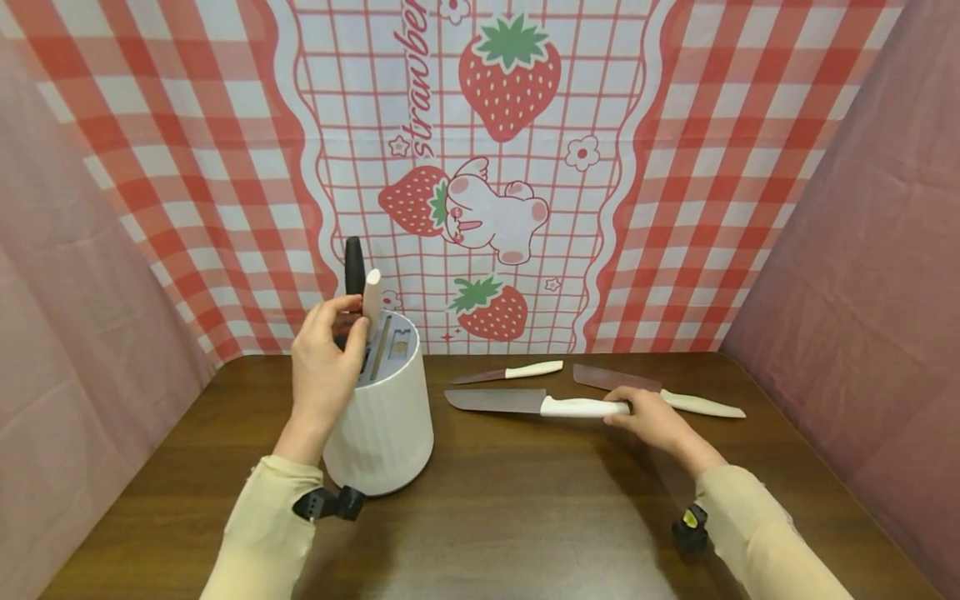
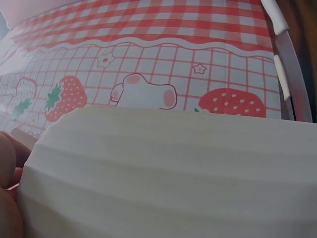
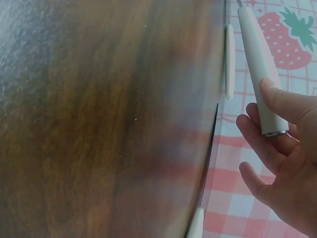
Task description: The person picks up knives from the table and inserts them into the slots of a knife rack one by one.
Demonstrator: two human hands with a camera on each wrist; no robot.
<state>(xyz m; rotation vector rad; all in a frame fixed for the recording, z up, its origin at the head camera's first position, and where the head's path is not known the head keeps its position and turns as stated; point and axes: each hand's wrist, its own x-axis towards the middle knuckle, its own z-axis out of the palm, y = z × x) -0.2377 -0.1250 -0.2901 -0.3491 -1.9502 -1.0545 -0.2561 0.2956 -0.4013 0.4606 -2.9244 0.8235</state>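
Observation:
My left hand (image 1: pixel 326 358) is over the left side of a white ribbed knife block (image 1: pixel 382 433), its fingertips right at an upright white knife handle (image 1: pixel 372 292). A black handle (image 1: pixel 354 265) rises behind those fingers; I cannot tell whether they grip either one. In the left wrist view the block's wall (image 2: pixel 173 168) hides most of that hand. My right hand (image 1: pixel 648 417) pinches the butt of a wide-bladed knife's white handle (image 1: pixel 577 407), thumb (image 3: pixel 285 101) on one side and fingers on the other. The blade (image 1: pixel 498 401) points left, toward the block.
Behind that blade lies a small white-handled knife (image 1: pixel 534 369). A cleaver-like knife (image 1: pixel 701 406) with a pale handle lies partly behind my right hand. The brown table (image 1: pixel 510 517) meets a strawberry-print cloth (image 1: pixel 510 317) at the back; pink cloth (image 1: pixel 847 250) hangs at the sides.

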